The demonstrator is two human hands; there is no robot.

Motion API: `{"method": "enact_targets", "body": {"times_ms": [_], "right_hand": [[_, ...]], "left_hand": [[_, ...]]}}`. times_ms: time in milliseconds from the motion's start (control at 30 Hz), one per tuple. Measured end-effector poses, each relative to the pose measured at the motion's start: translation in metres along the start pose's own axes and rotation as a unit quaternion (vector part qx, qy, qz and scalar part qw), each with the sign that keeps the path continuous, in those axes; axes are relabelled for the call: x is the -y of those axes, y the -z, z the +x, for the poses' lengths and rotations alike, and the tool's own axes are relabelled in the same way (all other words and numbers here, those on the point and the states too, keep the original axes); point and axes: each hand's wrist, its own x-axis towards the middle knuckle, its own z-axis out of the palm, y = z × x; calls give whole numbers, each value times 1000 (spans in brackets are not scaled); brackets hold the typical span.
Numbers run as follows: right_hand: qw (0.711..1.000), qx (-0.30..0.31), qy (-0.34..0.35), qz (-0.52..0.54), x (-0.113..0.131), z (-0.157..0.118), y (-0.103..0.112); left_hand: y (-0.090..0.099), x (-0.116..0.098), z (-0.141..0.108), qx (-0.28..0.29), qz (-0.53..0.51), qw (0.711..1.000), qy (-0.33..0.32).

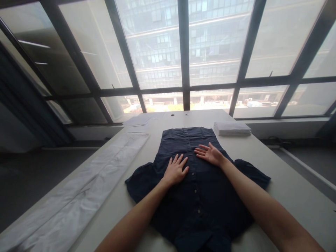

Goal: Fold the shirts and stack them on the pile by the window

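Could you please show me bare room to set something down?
Right of the navy buttoned shirt, nearer than the folded white stack, the tabletop is bare; likewise beyond the shirt's far edge. A narrower gap separates shirt from white material at left. Crowded: the middle, under left hand and right hand.

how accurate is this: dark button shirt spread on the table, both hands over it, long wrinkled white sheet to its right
Wrong side: the wrinkled white sheet lies left of the dark shirt in the head view. The rest stands.
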Motion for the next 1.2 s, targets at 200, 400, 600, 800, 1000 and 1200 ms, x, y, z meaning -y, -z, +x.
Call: {"method": "enact_targets", "body": {"times_ms": [200, 400, 600, 800, 1000, 1200], "right_hand": [[964, -187, 177, 64, 72, 6, 50], [992, -58, 107, 41, 22, 3, 0], [996, 74, -52, 22, -40, -9, -23], [992, 74, -73, 69, -33, -10, -12], [992, 88, -62, 65, -37, -9, -14], [992, 91, -63, 58, -39, -7, -12]], "left_hand": [[1, -3, 1, 4, -5, 1000, 4], [0, -3, 1, 5, 3, 1000, 6], [2, -4, 2, 13, 7, 1000, 5], [11, -4, -1, -3, -74, 997, 11], [37, -8, 18, -99, -334, 937, 32], [33, -16, 74, -48, -690, 702, 171]]}}
